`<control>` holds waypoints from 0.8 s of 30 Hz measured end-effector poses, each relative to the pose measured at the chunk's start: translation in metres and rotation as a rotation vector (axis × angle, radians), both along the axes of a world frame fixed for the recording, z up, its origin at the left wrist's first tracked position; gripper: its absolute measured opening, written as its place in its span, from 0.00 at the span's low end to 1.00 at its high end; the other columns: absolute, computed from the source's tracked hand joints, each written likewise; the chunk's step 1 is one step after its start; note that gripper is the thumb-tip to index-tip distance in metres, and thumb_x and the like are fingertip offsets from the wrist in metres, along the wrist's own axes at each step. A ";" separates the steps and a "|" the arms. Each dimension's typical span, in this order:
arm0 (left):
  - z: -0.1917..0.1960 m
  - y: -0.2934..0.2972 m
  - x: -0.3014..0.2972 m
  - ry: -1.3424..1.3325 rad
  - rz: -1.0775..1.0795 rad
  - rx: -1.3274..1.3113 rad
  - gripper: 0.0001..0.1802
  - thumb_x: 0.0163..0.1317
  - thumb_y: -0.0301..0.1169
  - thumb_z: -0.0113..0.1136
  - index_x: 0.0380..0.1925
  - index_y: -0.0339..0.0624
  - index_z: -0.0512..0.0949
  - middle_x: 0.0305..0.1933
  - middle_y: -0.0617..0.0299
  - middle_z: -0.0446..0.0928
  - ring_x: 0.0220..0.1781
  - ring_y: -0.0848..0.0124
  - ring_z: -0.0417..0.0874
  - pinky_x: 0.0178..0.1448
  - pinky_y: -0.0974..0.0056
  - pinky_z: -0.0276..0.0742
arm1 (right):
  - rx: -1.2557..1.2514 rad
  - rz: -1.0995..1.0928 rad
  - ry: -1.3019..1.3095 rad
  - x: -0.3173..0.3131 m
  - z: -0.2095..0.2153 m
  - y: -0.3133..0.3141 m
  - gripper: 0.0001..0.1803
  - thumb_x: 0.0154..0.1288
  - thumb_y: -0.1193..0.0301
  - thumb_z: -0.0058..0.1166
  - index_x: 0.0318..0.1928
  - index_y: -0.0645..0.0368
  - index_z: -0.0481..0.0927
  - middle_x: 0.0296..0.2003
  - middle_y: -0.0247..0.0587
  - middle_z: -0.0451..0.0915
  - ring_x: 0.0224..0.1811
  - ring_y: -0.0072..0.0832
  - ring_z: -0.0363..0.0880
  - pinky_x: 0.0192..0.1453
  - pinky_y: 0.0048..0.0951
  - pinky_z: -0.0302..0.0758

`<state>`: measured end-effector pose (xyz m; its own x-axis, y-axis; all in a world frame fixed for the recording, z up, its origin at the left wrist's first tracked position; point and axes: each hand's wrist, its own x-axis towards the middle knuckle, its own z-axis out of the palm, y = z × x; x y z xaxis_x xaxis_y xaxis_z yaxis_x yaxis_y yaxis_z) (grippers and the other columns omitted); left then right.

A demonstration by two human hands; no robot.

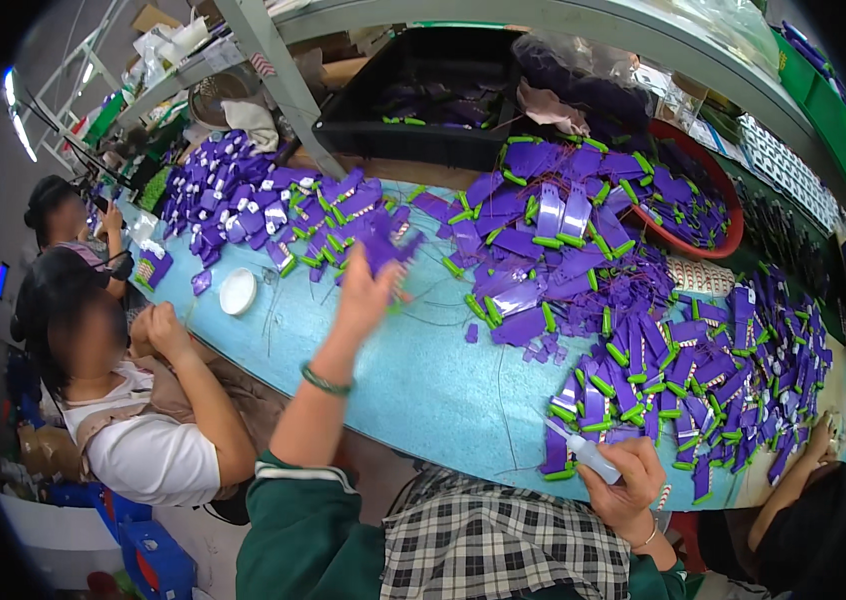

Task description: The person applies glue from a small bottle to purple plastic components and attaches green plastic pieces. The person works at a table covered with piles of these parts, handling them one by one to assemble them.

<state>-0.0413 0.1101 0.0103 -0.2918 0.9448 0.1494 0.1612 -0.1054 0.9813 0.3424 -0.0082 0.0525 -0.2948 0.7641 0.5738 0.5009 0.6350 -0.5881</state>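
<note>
Nearest us, our right hand (631, 476) grips a translucent plastic squeeze bottle (593, 457), its base hidden in our grasp, its thin nozzle (556, 428) reaching over flat purple pieces with green edges (658, 385). Farther off, our left hand (367, 292) pinches blurred purple strips (386, 246) above the light-blue tabletop (408, 372); we cannot count them. At the back, shadow obscures the inside of a black rectangular plastic bin (408, 144).

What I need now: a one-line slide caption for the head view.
Purple pieces heaped on a blue table, the left hand blurred, the right hand holding a small bottle.
</note>
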 end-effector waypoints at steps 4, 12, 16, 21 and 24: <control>0.016 0.062 -0.087 0.053 0.189 -0.121 0.27 0.61 0.26 0.58 0.58 0.31 0.62 0.47 0.47 0.76 0.44 0.59 0.80 0.50 0.55 0.78 | -0.002 -0.031 0.017 0.003 -0.001 0.001 0.23 0.39 0.77 0.75 0.39 0.59 0.81 0.28 0.40 0.77 0.25 0.30 0.77 0.25 0.26 0.71; 0.021 0.088 -0.102 1.527 0.677 -0.115 0.31 0.57 0.32 0.64 0.58 0.35 0.64 0.53 0.40 0.71 0.50 0.47 0.78 0.52 0.50 0.74 | 0.018 -0.042 0.066 0.017 0.002 0.001 0.23 0.40 0.77 0.75 0.41 0.61 0.80 0.30 0.41 0.75 0.27 0.31 0.75 0.27 0.28 0.70; 0.022 0.063 0.001 1.042 0.094 0.297 0.15 0.57 0.26 0.60 0.45 0.37 0.74 0.41 0.47 0.76 0.44 0.52 0.79 0.46 0.54 0.75 | 0.073 -0.062 0.124 0.029 0.001 -0.001 0.25 0.40 0.78 0.75 0.43 0.60 0.79 0.33 0.41 0.75 0.26 0.27 0.75 0.26 0.26 0.69; 0.024 0.005 0.172 0.819 -0.398 0.184 0.10 0.59 0.32 0.62 0.36 0.42 0.73 0.25 0.53 0.79 0.25 0.55 0.82 0.29 0.57 0.75 | 0.143 -0.108 0.188 0.040 0.001 -0.009 0.26 0.40 0.78 0.75 0.44 0.59 0.81 0.31 0.38 0.79 0.26 0.25 0.77 0.26 0.24 0.74; 0.032 0.016 0.242 1.008 -0.424 0.136 0.18 0.56 0.41 0.66 0.33 0.41 0.71 0.22 0.54 0.79 0.25 0.56 0.83 0.27 0.56 0.76 | 0.152 -0.116 0.192 0.049 0.000 -0.017 0.26 0.39 0.78 0.76 0.44 0.59 0.81 0.32 0.38 0.79 0.26 0.25 0.77 0.26 0.25 0.74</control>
<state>0.2002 0.1257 0.0422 0.3668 0.8969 0.2472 0.8066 -0.4390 0.3958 0.3913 -0.0253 0.0524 -0.0847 0.6871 0.7216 0.4643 0.6680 -0.5816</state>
